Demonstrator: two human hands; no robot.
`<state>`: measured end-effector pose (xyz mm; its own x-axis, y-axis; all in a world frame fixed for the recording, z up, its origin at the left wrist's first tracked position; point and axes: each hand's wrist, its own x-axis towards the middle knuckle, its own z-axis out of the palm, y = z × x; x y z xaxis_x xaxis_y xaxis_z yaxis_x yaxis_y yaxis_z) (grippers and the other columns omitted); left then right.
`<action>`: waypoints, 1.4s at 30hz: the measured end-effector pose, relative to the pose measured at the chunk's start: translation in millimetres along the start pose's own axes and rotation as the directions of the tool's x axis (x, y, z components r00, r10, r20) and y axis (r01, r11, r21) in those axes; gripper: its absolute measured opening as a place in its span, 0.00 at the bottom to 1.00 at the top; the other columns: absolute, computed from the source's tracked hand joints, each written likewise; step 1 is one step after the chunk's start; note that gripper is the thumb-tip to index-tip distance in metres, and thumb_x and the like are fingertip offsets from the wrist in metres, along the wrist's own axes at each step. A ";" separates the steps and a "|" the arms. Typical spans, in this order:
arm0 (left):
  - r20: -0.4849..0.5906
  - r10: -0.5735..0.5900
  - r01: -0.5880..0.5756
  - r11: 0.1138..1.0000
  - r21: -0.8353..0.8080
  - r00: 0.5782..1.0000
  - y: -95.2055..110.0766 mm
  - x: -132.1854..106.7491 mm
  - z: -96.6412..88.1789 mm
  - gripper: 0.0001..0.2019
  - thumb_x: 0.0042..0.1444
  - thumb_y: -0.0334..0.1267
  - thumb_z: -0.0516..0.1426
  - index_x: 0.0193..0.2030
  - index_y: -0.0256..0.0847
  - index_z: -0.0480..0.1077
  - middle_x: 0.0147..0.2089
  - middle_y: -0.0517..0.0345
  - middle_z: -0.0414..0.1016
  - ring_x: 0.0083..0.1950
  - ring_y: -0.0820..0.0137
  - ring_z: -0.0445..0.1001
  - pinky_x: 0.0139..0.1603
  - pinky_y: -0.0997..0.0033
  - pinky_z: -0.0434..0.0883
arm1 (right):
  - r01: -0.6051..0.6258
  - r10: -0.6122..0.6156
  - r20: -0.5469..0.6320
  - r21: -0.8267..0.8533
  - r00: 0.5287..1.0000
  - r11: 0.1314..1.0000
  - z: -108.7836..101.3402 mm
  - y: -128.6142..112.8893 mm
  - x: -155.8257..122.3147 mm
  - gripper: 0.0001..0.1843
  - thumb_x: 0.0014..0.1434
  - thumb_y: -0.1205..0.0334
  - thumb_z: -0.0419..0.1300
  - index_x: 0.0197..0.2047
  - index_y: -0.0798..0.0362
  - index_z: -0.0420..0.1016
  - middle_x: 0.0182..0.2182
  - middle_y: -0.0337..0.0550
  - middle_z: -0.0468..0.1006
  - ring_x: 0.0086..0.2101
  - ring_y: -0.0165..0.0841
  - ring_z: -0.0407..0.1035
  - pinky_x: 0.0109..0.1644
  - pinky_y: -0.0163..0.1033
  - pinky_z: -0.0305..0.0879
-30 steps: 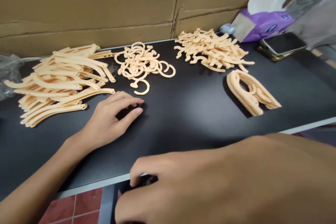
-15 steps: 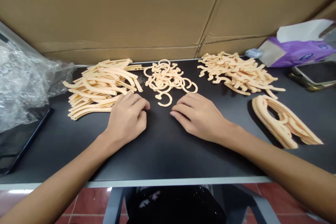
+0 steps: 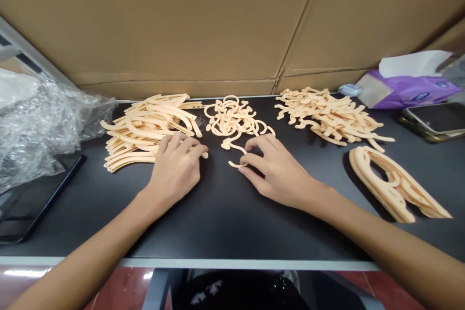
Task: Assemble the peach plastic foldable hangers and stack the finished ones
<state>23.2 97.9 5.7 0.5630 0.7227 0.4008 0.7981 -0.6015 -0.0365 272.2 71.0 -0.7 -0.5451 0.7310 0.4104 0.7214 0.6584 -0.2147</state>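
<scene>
My left hand (image 3: 178, 162) is at the front edge of the pile of long curved cream hanger arms (image 3: 152, 118). Its fingers are curled down, and the tip of one cream piece (image 3: 205, 155) pokes out past the fingertips. Most of that piece is hidden under the hand. My right hand (image 3: 271, 162) has thumb and fingers closed at the end of a cream plastic hook (image 3: 234, 163), just in front of the pile of hooks (image 3: 232, 116). Its fingertips cover part of the hook.
A heap of shorter curved pieces (image 3: 327, 111) lies back right, with a stack of folded hangers (image 3: 395, 184) before it. Purple tissue pack (image 3: 410, 89) and phone (image 3: 436, 118) are far right. Clear plastic wrap (image 3: 54, 121) and a dark flat device (image 3: 39, 198) sit left. Cardboard (image 3: 181, 24) stands behind.
My right fingers have spread a little and taken the end of a hook. A cream tip now shows beyond my left fingers. The view has tilted slightly up.
</scene>
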 end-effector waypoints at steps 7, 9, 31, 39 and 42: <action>-0.022 0.248 -0.228 0.848 -0.479 0.968 14.4 -2.9 6.3 0.10 0.67 0.28 0.52 0.50 0.37 0.74 0.44 0.50 0.79 0.45 0.66 0.72 0.48 0.62 0.70 | 0.070 -0.071 0.067 0.014 0.995 0.997 -3.8 5.3 1.3 0.10 0.70 0.67 0.51 0.40 0.55 0.73 0.42 0.51 0.75 0.45 0.41 0.65 0.50 0.49 0.64; -0.030 0.232 -0.218 0.855 -0.471 0.972 16.4 -3.9 5.9 0.09 0.67 0.28 0.53 0.49 0.36 0.74 0.44 0.51 0.79 0.44 0.66 0.72 0.47 0.62 0.70 | 0.083 -0.082 0.059 -0.026 0.995 0.996 -3.8 5.4 1.4 0.10 0.70 0.67 0.50 0.40 0.55 0.72 0.42 0.51 0.75 0.45 0.41 0.66 0.49 0.49 0.63; -0.080 0.240 -0.252 0.882 -0.399 0.968 16.7 -5.5 6.4 0.09 0.65 0.25 0.54 0.47 0.36 0.75 0.45 0.53 0.81 0.44 0.65 0.77 0.45 0.63 0.71 | -0.059 0.054 -0.219 -0.018 0.974 0.998 -7.5 22.3 5.3 0.09 0.69 0.66 0.52 0.37 0.55 0.70 0.33 0.48 0.76 0.35 0.38 0.67 0.41 0.46 0.65; -0.071 0.223 -0.233 0.896 -0.378 0.972 19.9 -6.5 3.6 0.12 0.65 0.28 0.54 0.54 0.36 0.73 0.47 0.49 0.78 0.45 0.64 0.74 0.46 0.61 0.71 | -0.049 0.048 0.081 0.004 0.996 0.999 -18.1 13.7 0.4 0.13 0.61 0.53 0.63 0.40 0.55 0.78 0.35 0.46 0.73 0.37 0.38 0.66 0.44 0.45 0.63; 0.016 0.270 -0.246 0.899 -0.361 0.963 20.4 -5.1 0.4 0.14 0.67 0.29 0.53 0.56 0.39 0.73 0.48 0.50 0.76 0.46 0.63 0.73 0.46 0.60 0.71 | -0.073 0.072 0.131 -0.004 0.989 0.997 -21.8 11.3 -0.8 0.13 0.62 0.52 0.63 0.41 0.53 0.80 0.33 0.43 0.72 0.36 0.37 0.66 0.44 0.45 0.61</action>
<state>36.7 82.0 2.6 0.7610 0.5388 0.3613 0.5015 -0.8419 0.1991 290.1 73.9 15.9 -0.5426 0.7940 0.2741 0.7607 0.6029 -0.2405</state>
